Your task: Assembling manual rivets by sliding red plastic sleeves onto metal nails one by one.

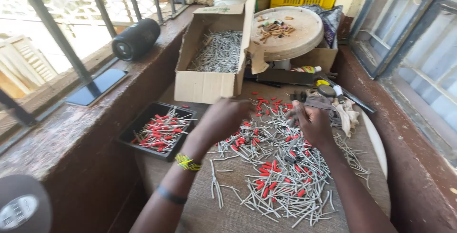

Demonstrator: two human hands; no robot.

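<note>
Head view: grey pins (281, 176), some with red caps (264, 171), lie heaped on the counter (200, 209) within easy reach of both hands. Left hand (223, 118) hovers blurred above the heap; whether its fingers grasp anything I cannot tell. Right hand (312, 123) has fingers curled round something small, too tiny to identify. Capped pieces fill a black tray (159, 130) just left; an open carton (214, 54) behind holds bare pins. Barred windows flank the narrow counter; a speaker (135, 39) rests on the ledge.

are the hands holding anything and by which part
Cannot be told: both hands are blurred. The left hand and right hand hover closed over the pile of grey pins; any pin held is hidden.
</note>
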